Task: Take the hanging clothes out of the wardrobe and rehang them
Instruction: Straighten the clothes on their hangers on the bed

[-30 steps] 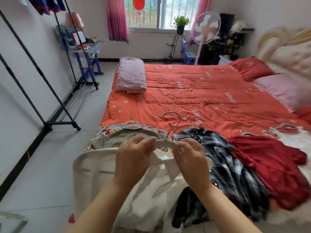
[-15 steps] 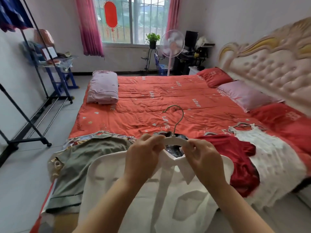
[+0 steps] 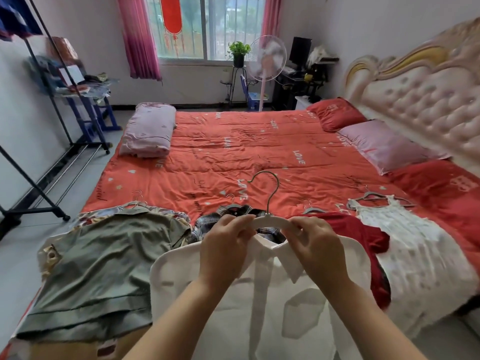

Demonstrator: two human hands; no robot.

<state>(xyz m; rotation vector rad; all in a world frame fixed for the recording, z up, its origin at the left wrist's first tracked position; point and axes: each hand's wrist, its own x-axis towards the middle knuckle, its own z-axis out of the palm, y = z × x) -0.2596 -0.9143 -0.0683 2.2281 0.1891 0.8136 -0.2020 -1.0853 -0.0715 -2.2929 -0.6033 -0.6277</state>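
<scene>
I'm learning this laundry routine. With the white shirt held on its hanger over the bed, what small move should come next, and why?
Probably lower the white shirt flat onto the bed, between the green shirt and the red top. The left hand and right hand both grip the hanger beside its hook, and the other clothes already lie there in a row on hangers.

Bright daylight from the window (image 3: 210,27), soft shadows, slight motion blur, wide-angle bending at edges
</scene>
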